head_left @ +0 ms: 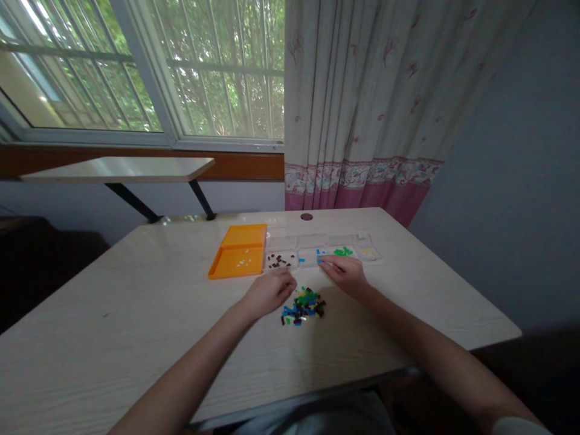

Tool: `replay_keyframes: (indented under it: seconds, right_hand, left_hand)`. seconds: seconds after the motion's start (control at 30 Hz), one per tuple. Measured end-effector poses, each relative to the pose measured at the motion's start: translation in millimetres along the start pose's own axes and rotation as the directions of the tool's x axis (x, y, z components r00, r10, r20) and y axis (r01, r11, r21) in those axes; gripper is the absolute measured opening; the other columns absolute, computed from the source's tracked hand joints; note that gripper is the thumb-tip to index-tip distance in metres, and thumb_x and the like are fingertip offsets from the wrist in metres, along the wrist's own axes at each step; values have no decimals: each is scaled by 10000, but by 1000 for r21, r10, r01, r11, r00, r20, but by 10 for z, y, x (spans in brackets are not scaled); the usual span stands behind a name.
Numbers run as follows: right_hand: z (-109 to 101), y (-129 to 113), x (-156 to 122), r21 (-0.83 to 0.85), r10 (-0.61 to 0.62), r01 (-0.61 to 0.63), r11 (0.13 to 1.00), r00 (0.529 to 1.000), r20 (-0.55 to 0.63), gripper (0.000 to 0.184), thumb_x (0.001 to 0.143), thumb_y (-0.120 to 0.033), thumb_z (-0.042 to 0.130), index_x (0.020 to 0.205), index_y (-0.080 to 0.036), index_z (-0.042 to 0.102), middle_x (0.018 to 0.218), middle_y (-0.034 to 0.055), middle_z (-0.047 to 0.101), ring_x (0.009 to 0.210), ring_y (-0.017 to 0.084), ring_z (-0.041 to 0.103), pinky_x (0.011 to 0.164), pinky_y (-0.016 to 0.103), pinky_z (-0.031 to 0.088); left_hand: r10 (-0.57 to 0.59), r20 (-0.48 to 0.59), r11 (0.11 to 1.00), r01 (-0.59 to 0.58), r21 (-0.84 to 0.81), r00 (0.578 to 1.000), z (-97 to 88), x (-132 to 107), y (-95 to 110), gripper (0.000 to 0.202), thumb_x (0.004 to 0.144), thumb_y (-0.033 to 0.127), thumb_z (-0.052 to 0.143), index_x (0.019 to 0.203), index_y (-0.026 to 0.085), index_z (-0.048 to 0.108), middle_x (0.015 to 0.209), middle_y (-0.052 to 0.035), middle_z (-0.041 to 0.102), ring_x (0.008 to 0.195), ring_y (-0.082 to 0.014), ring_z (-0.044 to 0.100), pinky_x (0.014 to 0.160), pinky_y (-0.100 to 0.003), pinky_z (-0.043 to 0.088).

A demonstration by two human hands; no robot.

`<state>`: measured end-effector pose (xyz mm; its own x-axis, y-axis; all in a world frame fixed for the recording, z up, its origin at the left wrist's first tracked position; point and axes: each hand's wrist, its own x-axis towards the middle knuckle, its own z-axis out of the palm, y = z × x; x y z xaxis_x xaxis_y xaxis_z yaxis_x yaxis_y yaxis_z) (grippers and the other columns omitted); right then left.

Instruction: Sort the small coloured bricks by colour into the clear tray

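A small heap of mixed blue, green, black and red bricks (302, 306) lies on the wooden table (136, 314). My left hand (268, 292) rests just left of the heap with its fingers curled in; what they hold is hidden. My right hand (343, 271) reaches to the clear sorting tray (324, 248), fingertips pinched at the compartment with blue pieces (319, 255). Other compartments hold dark brown bricks (278, 261), green bricks (343, 251) and yellow bricks (368, 252).
An orange two-part tray (239, 251) with a few white pieces sits left of the clear tray. A round cable hole (306, 216) is at the table's far edge. Behind are a window, a narrow shelf (118, 169) and a curtain (362, 103).
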<state>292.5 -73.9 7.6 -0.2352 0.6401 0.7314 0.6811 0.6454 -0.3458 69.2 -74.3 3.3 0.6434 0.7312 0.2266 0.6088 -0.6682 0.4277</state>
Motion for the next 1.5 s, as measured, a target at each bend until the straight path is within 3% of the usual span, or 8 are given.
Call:
replay_keyframes:
  seconds: [0.43,0.67,0.8,0.93,1.2,1.5]
  right_hand:
    - [-15,132,19,-28,44,-43,999,999,29,295,823,-386,480,843,-192,702,532,14,605,432,85,460,494,190,374]
    - [70,319,78,-98,260,-253,963,963,66,291,796,-397,507,857,-187,699,475,-20,531,441,89,451,464,187,323]
    - [139,401,114,-136,317,-302,944,942,111,309,799,-410,495,939,-209,683,513,-19,565,449,96,460,467,198,317]
    - [146,413,116,-166,300,-274,947,941,159,318,806,-379,491,1028,-214,647,537,-16,591,455,99,471,482,200,326]
    - [213,74,-25,-83,108,-85,993,940,325,176,773,-309,549,841,-225,688,636,-13,663,493,81,524,508,174,346]
    - [264,-113,-80,47,21,-37,998,949,314,152,755,-295,576,809,-202,684,617,-9,660,464,80,505,499,170,363]
  left_hand:
    - [51,48,990,-57,131,998,16,-7,-10,208,839,240,420,853,191,621,847,-41,588,811,-150,563,729,-234,433]
    - [65,59,986,-73,150,996,28,0,-24,206,845,235,406,841,190,606,840,-37,583,789,-147,562,707,-228,428]
    - [60,56,991,-66,119,997,9,5,6,197,842,225,408,828,183,599,838,-40,580,778,-145,555,702,-230,426]
    - [7,-5,1000,-8,-25,1000,12,26,34,175,826,224,434,790,164,594,814,-43,586,778,-142,541,701,-229,419]
    - [-240,-145,914,174,-366,960,87,101,22,212,782,307,495,776,132,615,666,-9,554,558,-103,437,515,-202,337]
    - [-246,-178,891,150,-429,953,94,101,66,186,757,307,537,782,140,617,631,12,504,538,-94,396,493,-190,304]
